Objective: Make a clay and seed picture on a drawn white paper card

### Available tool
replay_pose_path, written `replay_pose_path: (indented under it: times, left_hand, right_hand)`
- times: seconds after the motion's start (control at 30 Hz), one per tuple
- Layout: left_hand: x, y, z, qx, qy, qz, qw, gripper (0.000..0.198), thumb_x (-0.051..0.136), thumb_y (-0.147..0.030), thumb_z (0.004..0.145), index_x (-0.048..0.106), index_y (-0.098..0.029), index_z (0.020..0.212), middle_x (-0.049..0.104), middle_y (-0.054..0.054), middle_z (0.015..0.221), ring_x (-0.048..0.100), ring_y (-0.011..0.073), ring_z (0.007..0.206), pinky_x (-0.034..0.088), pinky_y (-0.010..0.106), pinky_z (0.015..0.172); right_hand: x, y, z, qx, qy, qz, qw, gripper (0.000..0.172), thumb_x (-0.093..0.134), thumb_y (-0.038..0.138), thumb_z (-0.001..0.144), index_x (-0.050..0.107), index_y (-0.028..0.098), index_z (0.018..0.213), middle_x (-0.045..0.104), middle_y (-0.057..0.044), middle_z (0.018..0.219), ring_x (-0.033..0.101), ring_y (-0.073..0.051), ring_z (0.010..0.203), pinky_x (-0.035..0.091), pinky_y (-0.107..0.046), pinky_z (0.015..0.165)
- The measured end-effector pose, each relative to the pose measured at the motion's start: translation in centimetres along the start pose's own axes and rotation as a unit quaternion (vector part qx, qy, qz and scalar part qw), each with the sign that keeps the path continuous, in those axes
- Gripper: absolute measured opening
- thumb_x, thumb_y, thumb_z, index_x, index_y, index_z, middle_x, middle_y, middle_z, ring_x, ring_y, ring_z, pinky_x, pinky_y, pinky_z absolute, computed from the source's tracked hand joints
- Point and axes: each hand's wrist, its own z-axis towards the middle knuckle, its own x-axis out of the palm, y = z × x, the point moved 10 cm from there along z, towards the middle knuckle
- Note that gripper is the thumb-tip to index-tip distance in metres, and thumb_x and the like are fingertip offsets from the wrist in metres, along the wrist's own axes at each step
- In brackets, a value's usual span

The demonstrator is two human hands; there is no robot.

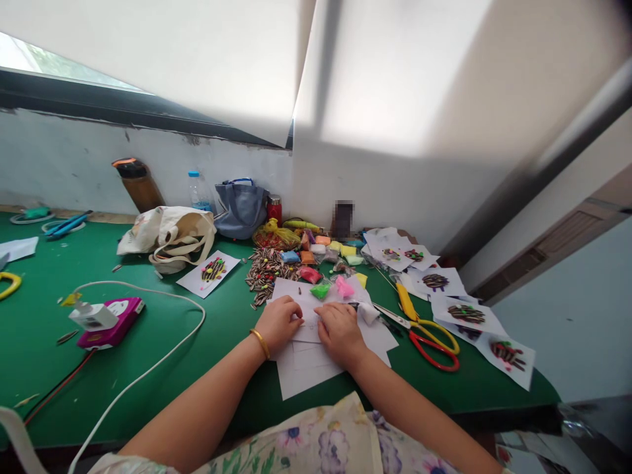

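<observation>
My left hand [280,322], with a gold bangle on its wrist, rests on the left side of a white paper sheet [310,355] with its fingers curled together. Whether something small is between those fingertips is hidden. Across a small gap, my right hand [342,332] lies on the same stack of sheets, palm down, fingers stretched toward the left. Faint pencil marks show between the hands. Just beyond them sit a green clay lump [321,290] and a pink clay lump [344,286]. A pile of striped sunflower seeds [269,266] lies to the upper left.
Red-and-yellow-handled scissors [434,345] and a yellow-handled cutter [405,301] lie at right, near seed-decorated cards [467,313]. Another card [209,273], a canvas bag [143,230] and a magenta box [112,322] with a white cable [190,336] are at left. Clay packets [320,250] sit behind.
</observation>
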Motion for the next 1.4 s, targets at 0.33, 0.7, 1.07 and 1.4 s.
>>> replay_pose_path:
  times: [0.33,0.7,1.07,1.4]
  left_hand:
    - [0.9,-0.2,0.1,0.016,0.016,0.001,1.0,0.015,0.064,-0.02,0.079,0.076,-0.024,0.088,0.064,0.004,0.093,0.06,0.0166,0.085,0.044,0.028,0.082]
    - [1.0,-0.2,0.1,0.033,0.021,-0.004,0.999,0.02,0.057,-0.022,0.086,0.076,-0.022,0.093,0.066,0.005,0.094,0.061,0.017,0.088,0.045,0.029,0.084]
    - [0.3,1.3,0.3,-0.018,-0.001,-0.024,1.0,0.023,0.051,-0.011,0.083,0.071,-0.017,0.093,0.065,0.007,0.094,0.061,0.0182,0.091,0.047,0.03,0.088]
    - [0.2,1.1,0.2,-0.019,0.002,-0.024,1.0,0.024,0.05,-0.011,0.083,0.071,-0.018,0.093,0.065,0.007,0.096,0.061,0.0183,0.092,0.047,0.031,0.088]
  right_hand:
    - [0.2,-0.1,0.0,0.001,0.005,0.0,1.0,0.025,0.051,0.019,0.088,0.061,0.02,0.11,0.067,-0.007,0.104,0.053,-0.022,0.108,0.026,-0.039,0.098]
    - [0.3,0.0,0.0,-0.001,0.009,-0.002,1.0,0.024,0.051,0.018,0.087,0.061,0.02,0.109,0.067,-0.007,0.103,0.053,-0.022,0.108,0.027,-0.039,0.098]
    - [0.2,1.5,-0.2,-0.054,0.031,0.028,0.998,0.018,0.058,0.02,0.083,0.069,0.028,0.094,0.065,-0.003,0.112,0.049,-0.022,0.113,0.027,-0.039,0.097]
    - [1.1,2.0,-0.1,-0.045,0.071,-0.006,0.996,0.034,0.057,0.02,0.08,0.065,0.03,0.111,0.059,-0.004,0.124,0.045,-0.025,0.119,0.026,-0.042,0.102]
